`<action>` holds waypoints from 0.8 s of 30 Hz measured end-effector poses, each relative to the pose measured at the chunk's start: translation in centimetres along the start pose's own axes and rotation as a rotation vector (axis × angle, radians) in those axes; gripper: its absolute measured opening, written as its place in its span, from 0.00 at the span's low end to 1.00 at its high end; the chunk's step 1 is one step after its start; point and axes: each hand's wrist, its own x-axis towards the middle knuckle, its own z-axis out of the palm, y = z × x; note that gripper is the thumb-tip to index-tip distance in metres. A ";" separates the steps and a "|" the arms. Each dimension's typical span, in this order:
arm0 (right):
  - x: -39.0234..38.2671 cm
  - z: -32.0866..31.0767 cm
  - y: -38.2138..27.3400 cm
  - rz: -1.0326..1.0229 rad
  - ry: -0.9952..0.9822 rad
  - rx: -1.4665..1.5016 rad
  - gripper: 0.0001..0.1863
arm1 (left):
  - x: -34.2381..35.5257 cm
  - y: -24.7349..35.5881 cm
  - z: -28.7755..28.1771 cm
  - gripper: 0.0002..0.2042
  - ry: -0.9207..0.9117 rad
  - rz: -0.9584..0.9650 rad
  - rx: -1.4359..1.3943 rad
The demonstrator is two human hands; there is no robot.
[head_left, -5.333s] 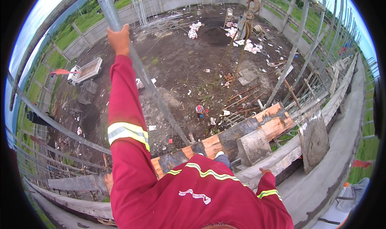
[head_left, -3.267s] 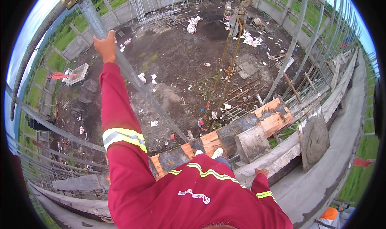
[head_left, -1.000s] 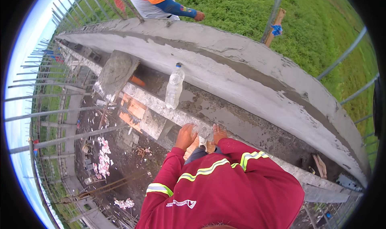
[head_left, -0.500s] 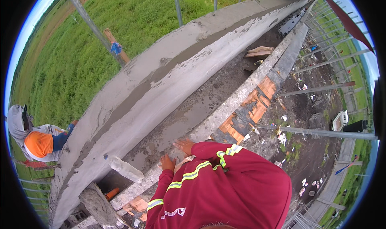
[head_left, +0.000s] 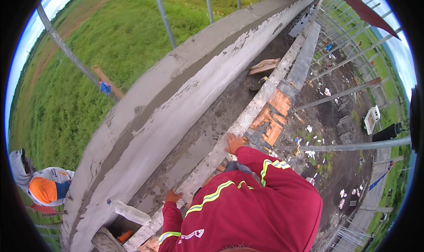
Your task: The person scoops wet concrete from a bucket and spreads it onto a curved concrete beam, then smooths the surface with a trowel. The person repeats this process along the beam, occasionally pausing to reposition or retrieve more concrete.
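My right hand [head_left: 234, 143] lies on the rough concrete ledge [head_left: 248, 115], fingers spread and holding nothing. Lower along the same ledge rests my left hand [head_left: 173, 196], also open, its fingertips over the edge toward the channel. Both arms wear maroon sleeves with reflective stripes. A clear plastic bottle [head_left: 131, 213] lies across the channel, nearest to my left hand. Farther up the channel, beyond my right hand, a dark tool that looks like a trowel [head_left: 257, 85] sits near a broken wooden board [head_left: 265, 66].
A freshly plastered wall [head_left: 150, 115] curves along the left side. Behind it, at the far left, a co-worker in orange and grey [head_left: 44, 188] stands by the wall. An orange pipe [head_left: 125, 237] shows below the bottle. Metal poles [head_left: 344, 147] jut out over littered ground on the right.
My hands have moved apart: the right slid up and away along the ledge, the left shifted back toward me. The view has shifted slightly, and the co-worker appears lower.
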 end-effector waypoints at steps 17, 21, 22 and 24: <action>2.2 -1.8 4.6 -0.158 -0.112 -0.219 0.50 | 3.2 24.2 3.9 0.34 0.238 -0.036 -0.080; 2.4 -2.8 5.5 -0.184 -0.167 -0.193 0.50 | 3.8 24.6 4.3 0.35 0.205 -0.031 -0.099; 2.5 -3.2 5.9 -0.220 -0.181 -0.180 0.50 | 3.9 24.5 4.4 0.35 0.219 -0.013 -0.101; 3.2 -4.2 6.9 -0.283 -0.231 -0.193 0.49 | 4.2 24.4 4.3 0.35 0.208 -0.044 -0.059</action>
